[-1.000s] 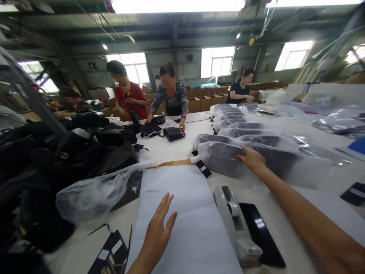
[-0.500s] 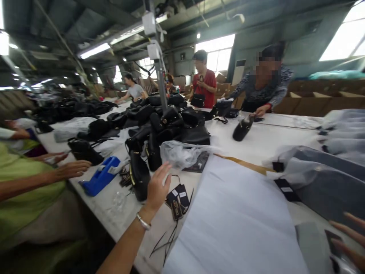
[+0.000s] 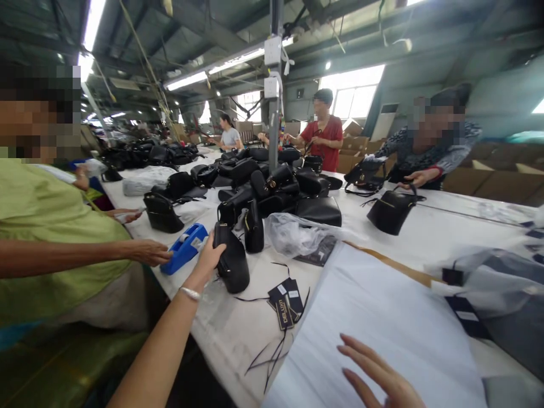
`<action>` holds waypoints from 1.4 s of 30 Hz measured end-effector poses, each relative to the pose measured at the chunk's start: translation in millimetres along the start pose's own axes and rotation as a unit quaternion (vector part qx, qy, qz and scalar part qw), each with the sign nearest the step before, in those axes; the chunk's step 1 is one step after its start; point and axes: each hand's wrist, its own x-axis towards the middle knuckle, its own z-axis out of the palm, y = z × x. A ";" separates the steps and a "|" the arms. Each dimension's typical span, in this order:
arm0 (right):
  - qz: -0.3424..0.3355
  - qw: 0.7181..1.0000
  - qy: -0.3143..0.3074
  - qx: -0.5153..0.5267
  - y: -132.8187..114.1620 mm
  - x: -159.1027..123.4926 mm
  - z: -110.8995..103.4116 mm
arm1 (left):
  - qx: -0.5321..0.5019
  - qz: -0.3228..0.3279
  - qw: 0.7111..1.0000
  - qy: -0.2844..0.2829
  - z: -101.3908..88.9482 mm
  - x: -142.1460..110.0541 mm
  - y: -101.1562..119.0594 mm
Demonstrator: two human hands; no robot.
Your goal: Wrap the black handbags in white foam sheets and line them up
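Note:
My left hand grips the top end of a small black handbag, its thumb over the near side and its other fingers partly hidden. The bag stands on the table, leaning slightly. Above a large white paper sheet, my right hand is open and holds nothing, fingers spread. Between the bag and the sheet lie black hang tags with thin black cords. A second black bag stands just behind the gripped one.
A co-worker's hand reaches to a blue tape dispenser on the left. Beyond lies a heap of black bags, with crumpled clear plastic in front. Across the table another person handles a black bag. Wrapped bags lie at right.
My left hand has moved onto the black bag and closed on it. My right hand has come in from the right edge over the sheet. The co-worker's hand now meets the tape dispenser.

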 end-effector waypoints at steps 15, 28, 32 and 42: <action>0.214 0.782 -0.144 0.568 -95.3 38.6 125.4 | -0.246 -0.245 0.938 -0.007 -64.2 -127.9 -40.3; 0.373 0.665 0.181 0.622 -75.9 -29.3 17.6 | -0.365 -0.327 0.796 -0.354 44.3 -230.0 -69.5; 0.419 0.647 0.205 0.604 -49.6 -61.3 -7.8 | -0.417 -0.319 0.765 -0.373 74.1 -228.4 -45.5; 0.440 0.669 0.191 0.567 3.9 -88.9 -27.3 | -0.160 -0.183 0.901 -0.359 103.2 -223.1 -41.0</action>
